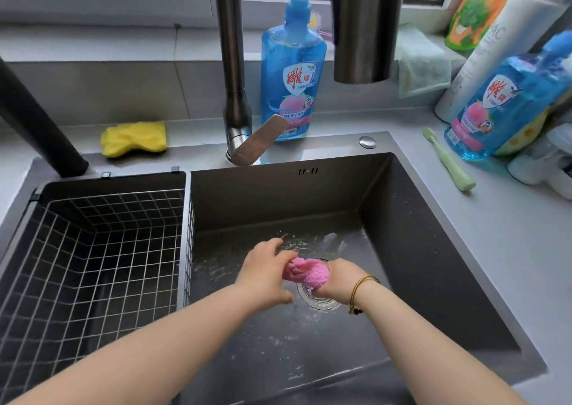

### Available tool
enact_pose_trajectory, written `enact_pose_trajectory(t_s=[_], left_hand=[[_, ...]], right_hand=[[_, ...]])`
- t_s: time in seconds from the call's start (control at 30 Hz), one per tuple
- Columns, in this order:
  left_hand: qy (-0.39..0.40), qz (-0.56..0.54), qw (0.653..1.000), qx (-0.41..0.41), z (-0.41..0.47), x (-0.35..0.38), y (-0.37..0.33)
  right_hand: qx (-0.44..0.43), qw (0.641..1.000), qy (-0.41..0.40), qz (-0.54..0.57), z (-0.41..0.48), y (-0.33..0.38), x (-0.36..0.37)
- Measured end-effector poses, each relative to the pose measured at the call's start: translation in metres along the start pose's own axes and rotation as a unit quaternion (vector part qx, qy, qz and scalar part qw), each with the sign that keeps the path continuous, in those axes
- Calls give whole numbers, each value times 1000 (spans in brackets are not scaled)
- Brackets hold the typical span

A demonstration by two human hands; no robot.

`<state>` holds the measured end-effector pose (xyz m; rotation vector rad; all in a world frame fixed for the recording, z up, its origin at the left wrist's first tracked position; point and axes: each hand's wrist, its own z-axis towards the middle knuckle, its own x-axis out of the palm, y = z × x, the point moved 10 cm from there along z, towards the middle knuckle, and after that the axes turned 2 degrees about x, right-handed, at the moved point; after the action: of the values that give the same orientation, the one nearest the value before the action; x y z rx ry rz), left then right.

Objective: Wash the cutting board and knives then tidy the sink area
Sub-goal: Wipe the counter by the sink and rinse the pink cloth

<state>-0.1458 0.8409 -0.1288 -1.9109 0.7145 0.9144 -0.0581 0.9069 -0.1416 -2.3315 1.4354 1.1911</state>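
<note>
Low in the dark grey steel sink, both hands meet over the round metal drain and hold a small pink textured cloth bunched between them. The left hand curls its fingers over the cloth's left end, and the right hand wraps closed around the right end, so each grip is tight on the fabric. A thin gold bracelet circles the right wrist. The cloth hangs just above the drain, and the sink floor around it is wet, with ripples and droplets. A silver wire-grid basket fills the left part of the sink. Behind the basin rises a dark metal faucet column with a flat lever handle at its base, and a wide cylindrical spray head hangs above the basin. A tall blue pump bottle of dish liquid stands just behind the faucet lever, touching the back wall area. A yellow sponge cloth lies on the grey counter left of the faucet. On the right side of the counter a pale green toothbrush lies flat, near a second blue dish-liquid bottle and a tall white bottle leaning behind it. A folded light green towel rests on the window ledge.
</note>
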Motion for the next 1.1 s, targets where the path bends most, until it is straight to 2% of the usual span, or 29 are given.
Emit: enact_pose_trajectory(t_s=[0.03,0.07,0.1,0.13,0.17,0.2,0.27,0.3,0.33,0.4,0.47,0.53,0.6,0.67,0.73,0.77,0.83,0.9,0.93,1.0,1.03,1.1], left_hand=[[17,-159,985,-67,-8,8,10],[34,-342,929,-135,-14,20,17],[56,-502,840,-195,-21,31,12],[42,-605,757,-244,-23,38,10],[7,-655,701,-281,-23,40,12],[-35,-680,663,-311,-22,39,18],[-74,-722,598,-341,-20,39,24],[-70,-741,573,-343,-18,37,22],[-68,-759,554,-336,-17,32,19],[-71,-799,518,-295,-13,16,8],[-81,-815,512,-258,-8,5,3],[-82,-798,544,-248,-4,4,7],[-82,-776,573,-251,-2,4,14],[-85,-765,587,-252,-3,2,20],[-85,-768,591,-231,0,-1,21],[-82,-773,591,-214,2,-3,19],[-62,-780,594,-187,5,-4,14],[-35,-781,599,-173,5,-2,9],[-26,-781,602,-165,4,-3,8],[-9,-779,610,-145,2,-9,7],[1,-778,614,-136,1,-13,6],[17,-781,612,-127,-6,-20,3]], right_hand=[[5,994,-72,-77,-3,-1,-13],[-9,981,-146,-127,-9,5,-26],[-58,955,-228,-181,-17,21,-35],[-116,912,-318,-230,-29,41,-42],[-156,883,-380,-229,-39,53,-44],[-210,855,-423,-215,-49,67,-41],[-277,827,-460,-167,-61,85,-35],[-293,819,-471,-150,-64,88,-33],[-289,826,-468,-126,-64,88,-32],[-239,840,-482,-69,-63,79,-38],[-131,886,-445,3,-55,64,-40],[-68,950,-293,84,-28,55,-16],[-95,972,-191,99,-15,65,3],[-142,977,-118,105,-13,80,9],[-131,973,-2,191,-10,81,20],[-107,954,57,274,-9,76,28],[-77,893,169,409,-9,71,45],[-89,867,246,423,-12,74,58],[-99,866,270,409,-13,76,60],[-109,903,266,321,-13,74,53],[-119,932,230,255,-9,73,44],[-165,978,94,83,-2,74,14]])
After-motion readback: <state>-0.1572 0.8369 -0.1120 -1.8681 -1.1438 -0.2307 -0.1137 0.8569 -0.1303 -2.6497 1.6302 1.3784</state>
